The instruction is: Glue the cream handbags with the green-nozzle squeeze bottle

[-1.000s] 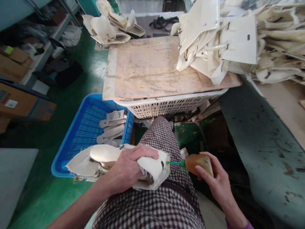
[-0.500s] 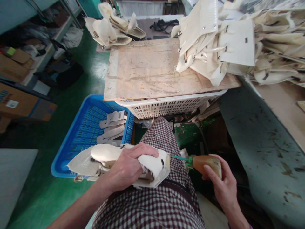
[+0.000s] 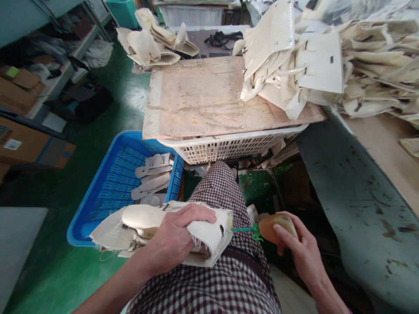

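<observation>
At far left a carton (image 3: 31, 146) carries a small white label (image 3: 12, 144), its print too small to make out; the blue lettering beside it is cut off by the edge of view. The cream cloth (image 3: 207, 227) lies over the lap (image 3: 216, 283), frayed along its edges. It looks light, with soft flaps but a stiffer right end, best taken flat across the middle. The left hand (image 3: 175, 231) grasps it there from above, some fingertips hidden. By the right end sits the tip of the green nozzle (image 3: 242, 229); whether it touches, I cannot tell. The bottle (image 3: 270, 226) looks squeezable and perhaps slick, best held round its wide base, where the right hand (image 3: 303, 246) has thumb and fingers wrapped; no writing shows on it
</observation>
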### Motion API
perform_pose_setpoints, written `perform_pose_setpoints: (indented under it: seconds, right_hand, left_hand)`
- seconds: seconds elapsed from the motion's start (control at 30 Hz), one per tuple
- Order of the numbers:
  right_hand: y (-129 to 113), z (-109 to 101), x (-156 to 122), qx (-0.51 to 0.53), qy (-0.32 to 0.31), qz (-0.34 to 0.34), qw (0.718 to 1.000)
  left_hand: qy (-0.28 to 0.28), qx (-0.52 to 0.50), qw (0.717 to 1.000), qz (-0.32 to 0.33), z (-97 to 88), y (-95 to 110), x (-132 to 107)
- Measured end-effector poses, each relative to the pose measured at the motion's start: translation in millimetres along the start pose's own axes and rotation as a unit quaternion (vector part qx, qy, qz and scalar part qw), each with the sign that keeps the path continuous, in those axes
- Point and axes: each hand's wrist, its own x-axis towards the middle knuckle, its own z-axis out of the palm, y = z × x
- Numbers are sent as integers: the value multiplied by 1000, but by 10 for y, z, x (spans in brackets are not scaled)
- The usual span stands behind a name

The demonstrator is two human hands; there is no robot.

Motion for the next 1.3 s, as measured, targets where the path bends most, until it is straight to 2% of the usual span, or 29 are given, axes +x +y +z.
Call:
perform_pose_setpoints:
  seconds: [0.17,0.3,0.63,0.8,0.97,1.3]
  right_hand:
    - [-52,5,-8,18,-8,11,1000]
    - [-133,52,14,-3,-7,4,1000]
    - [-402,104,156,-105,-20,7,994]
    - [-361,121,195,-104,-29,-18,994]
    - [-307,89,170,-92,9,-37,995]
    - [-329,54,133,-45,-33,19,998]
  left_hand:
    - [17,-8,1000,12,18,-23,-73]
    - [6,-21,1000,-7,31,-38,-82]
    - [-44,21,998,30,49,-41,13]
    - [-58,17,998,21,64,-55,59]
    - [-58,19,998,22,63,-50,79]
    - [-59,15,998,22,68,-30,91]
